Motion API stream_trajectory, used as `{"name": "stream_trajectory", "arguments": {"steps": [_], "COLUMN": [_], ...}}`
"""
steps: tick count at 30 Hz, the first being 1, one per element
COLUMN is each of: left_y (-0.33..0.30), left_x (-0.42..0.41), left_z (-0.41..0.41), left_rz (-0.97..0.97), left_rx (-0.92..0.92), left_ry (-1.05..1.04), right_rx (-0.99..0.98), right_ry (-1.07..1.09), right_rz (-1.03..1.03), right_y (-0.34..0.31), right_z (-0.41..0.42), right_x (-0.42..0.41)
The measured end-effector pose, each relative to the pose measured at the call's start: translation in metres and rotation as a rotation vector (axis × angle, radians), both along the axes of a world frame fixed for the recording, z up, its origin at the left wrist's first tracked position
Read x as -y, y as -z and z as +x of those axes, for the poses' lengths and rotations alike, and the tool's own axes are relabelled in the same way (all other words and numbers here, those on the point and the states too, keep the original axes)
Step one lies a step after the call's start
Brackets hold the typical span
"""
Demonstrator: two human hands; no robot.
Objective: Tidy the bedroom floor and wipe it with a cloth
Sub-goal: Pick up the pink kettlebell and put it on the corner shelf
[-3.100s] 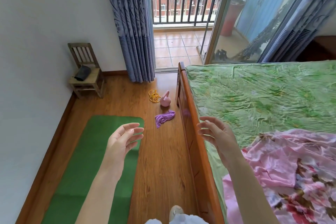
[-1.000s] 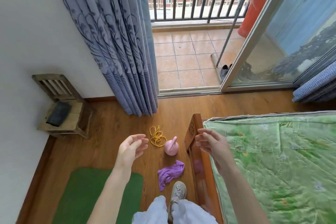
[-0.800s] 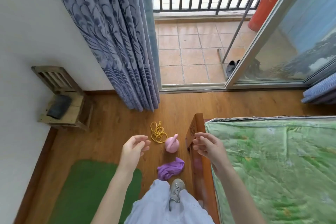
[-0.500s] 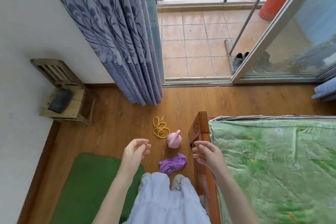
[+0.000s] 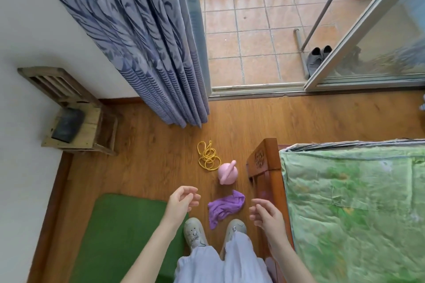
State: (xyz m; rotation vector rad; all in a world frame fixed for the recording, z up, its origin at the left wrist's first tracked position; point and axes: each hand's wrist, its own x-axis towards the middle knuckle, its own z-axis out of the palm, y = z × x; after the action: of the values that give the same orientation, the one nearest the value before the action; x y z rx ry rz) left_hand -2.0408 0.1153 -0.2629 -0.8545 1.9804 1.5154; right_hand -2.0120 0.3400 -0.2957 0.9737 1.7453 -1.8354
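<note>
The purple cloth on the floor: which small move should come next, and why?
Probably bend down and grip the purple cloth with the right hand. Both hands hold nothing, the left hand too, and the cloth lies crumpled just ahead of the shoes.

Both bare forearms are extended forward and downward from the bottom of the view. The left hand [image 5: 182, 200] is held with fingers loosely curled, nothing gripped. The right hand [image 5: 264, 215] is likewise raised, fingers relaxed and slightly bent, nothing held.
</note>
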Motion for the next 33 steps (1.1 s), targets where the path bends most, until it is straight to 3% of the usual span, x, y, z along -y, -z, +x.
{"name": "stream_trajectory", "arguments": {"steps": [16, 19, 24, 29, 33], "left_y": [0.255, 0.298, 0.377, 0.442, 0.483], "left_x": [0.013, 0.011, 0.004, -0.021, -0.042], "left_z": [-0.049, -0.062, -0.090, -0.111, -0.122], "left_rz": [0.050, 0.042, 0.002, -0.007, -0.008], "left_rx": [0.267, 0.288, 0.295, 0.275, 0.232], "left_ry": [0.040, 0.039, 0.195, 0.288, 0.306], "right_rx": [0.202, 0.187, 0.091, 0.071, -0.070], "right_ry": [-0.194, -0.336, -0.781, -0.899, -0.993], "right_rz": [0.187, 0.243, 0.499, 0.597, 0.713], "right_y": [0.240, 0.281, 0.339, 0.399, 0.444], "right_z": [-0.079, -0.097, -0.126, -0.146, -0.157], "right_x": [-0.001, -0.006, -0.017, -0.009, 0.004]}}
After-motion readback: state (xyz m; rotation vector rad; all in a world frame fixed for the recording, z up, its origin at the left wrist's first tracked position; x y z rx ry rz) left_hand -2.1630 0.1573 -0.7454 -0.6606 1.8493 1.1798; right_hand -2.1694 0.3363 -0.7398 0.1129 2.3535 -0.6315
